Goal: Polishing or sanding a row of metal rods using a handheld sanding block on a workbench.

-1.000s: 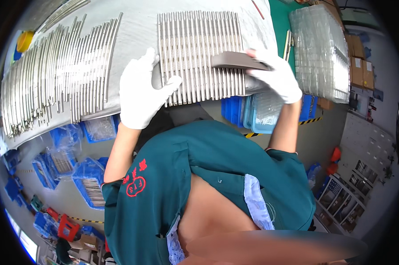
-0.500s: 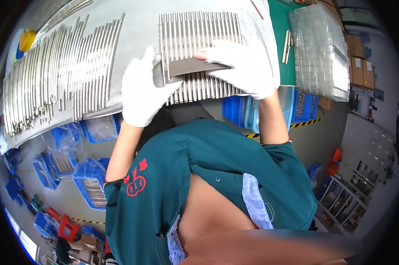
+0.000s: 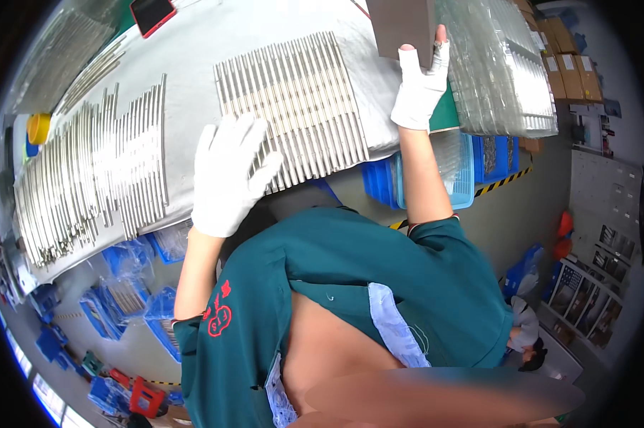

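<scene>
A row of slim metal rods [image 3: 293, 107] lies side by side on the grey-white cloth of the table. My left hand [image 3: 229, 171], in a white glove, is at the left edge of this row; its fingers are spread, partly over the nearest rods. Out at the far right, my right hand [image 3: 420, 82] grips the lower end of a flat dark grey-brown sheet [image 3: 402, 28] between thumb and fingers. Bare fingertips show from the right glove. The sheet's far end runs out of the picture.
More metal rods [image 3: 97, 164] are spread at the left of the table, near a yellow round container [image 3: 38, 128]. A red-edged phone [image 3: 152, 14] lies at the back. Clear plastic trays [image 3: 503, 71] are stacked at right. Blue bins [image 3: 382, 182] stand below the table edge.
My right hand has carried the dark sheet from above the rods out to the far right. My left hand has come off the sheet and sits lower by the row's left edge.
</scene>
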`<state>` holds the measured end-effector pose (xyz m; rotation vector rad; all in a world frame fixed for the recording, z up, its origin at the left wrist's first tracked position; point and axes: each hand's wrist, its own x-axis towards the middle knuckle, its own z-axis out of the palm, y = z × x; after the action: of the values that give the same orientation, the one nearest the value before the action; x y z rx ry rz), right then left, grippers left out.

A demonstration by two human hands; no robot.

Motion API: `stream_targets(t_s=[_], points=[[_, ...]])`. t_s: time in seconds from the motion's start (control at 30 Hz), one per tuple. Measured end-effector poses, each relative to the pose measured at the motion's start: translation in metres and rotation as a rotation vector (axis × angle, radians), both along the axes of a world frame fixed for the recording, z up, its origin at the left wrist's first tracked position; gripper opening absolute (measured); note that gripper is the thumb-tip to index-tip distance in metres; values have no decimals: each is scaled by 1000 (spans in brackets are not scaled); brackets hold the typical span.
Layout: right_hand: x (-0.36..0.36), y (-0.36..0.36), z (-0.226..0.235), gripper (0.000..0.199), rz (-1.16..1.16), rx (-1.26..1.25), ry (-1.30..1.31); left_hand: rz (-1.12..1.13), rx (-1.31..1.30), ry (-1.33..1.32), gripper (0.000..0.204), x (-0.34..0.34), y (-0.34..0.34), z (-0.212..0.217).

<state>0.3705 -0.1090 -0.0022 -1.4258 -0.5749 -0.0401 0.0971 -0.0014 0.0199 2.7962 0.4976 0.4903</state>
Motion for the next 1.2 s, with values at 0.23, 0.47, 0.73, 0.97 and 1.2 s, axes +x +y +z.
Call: stream_targets(t_s=[0.23, 0.47, 0.73, 0.97, 1.2], points=[[17, -2, -7, 62, 27, 298, 288, -351, 11, 77, 60, 52, -10, 4], [20, -6, -3, 57, 98, 388, 406, -421, -35, 104, 68, 81, -23, 2], [15, -3, 6, 55, 99, 429, 524, -452, -60, 121, 75, 116, -41, -4], [16, -4, 1, 59, 96, 351, 481, -410, -35, 206, 73, 94, -34, 10], [16, -4, 0, 56, 101, 380, 507, -375, -59, 194, 74, 74, -28, 10]])
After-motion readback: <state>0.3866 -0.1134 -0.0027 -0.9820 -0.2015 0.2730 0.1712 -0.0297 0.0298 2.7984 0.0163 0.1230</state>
